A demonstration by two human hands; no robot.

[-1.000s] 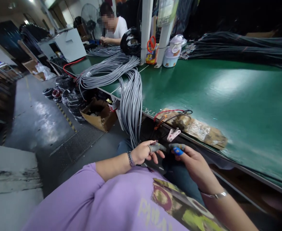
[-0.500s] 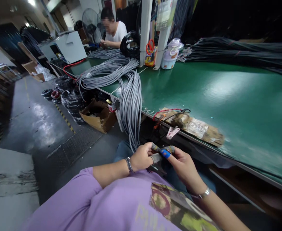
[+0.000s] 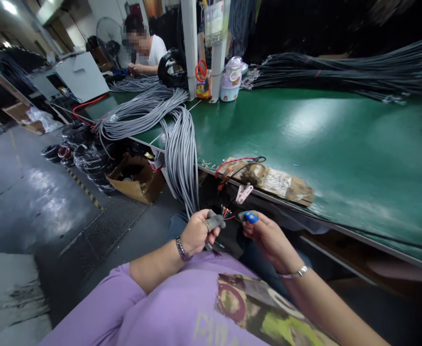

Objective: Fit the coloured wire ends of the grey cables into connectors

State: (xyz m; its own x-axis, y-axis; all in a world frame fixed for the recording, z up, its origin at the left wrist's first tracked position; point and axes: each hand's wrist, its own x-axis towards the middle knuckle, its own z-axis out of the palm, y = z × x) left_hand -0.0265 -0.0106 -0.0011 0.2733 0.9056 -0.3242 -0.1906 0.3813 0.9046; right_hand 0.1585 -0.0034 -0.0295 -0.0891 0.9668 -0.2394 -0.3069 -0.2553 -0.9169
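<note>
My left hand (image 3: 200, 233), with grey coverings on its fingertips, is closed around the end of a grey cable. Thin coloured wires (image 3: 227, 213) fan out of that end, red, orange and green among them. Below the same hand, another stripped cable end (image 3: 214, 250) pokes out. My right hand (image 3: 263, 230) is pinched just right of the wires, a blue covering on its thumb. A thin dark strand seems to reach its fingertips, but what they grip is too small to make out. The grey cable bundle (image 3: 184, 154) hangs over the table edge down to my lap.
On the green table (image 3: 341, 139) lies a taped wooden board (image 3: 286, 185), with a pink clip (image 3: 244, 193) at the edge. Black cables (image 3: 341, 72), a lilac bottle (image 3: 231, 79) and red-handled scissors (image 3: 201, 70) are farther back. A co-worker (image 3: 149, 50) sits beyond. A cardboard box (image 3: 137, 180) stands below.
My hands have moved apart, and the coloured wires now show between them. The view has turned slightly to the right, so the table and its things appear farther left.
</note>
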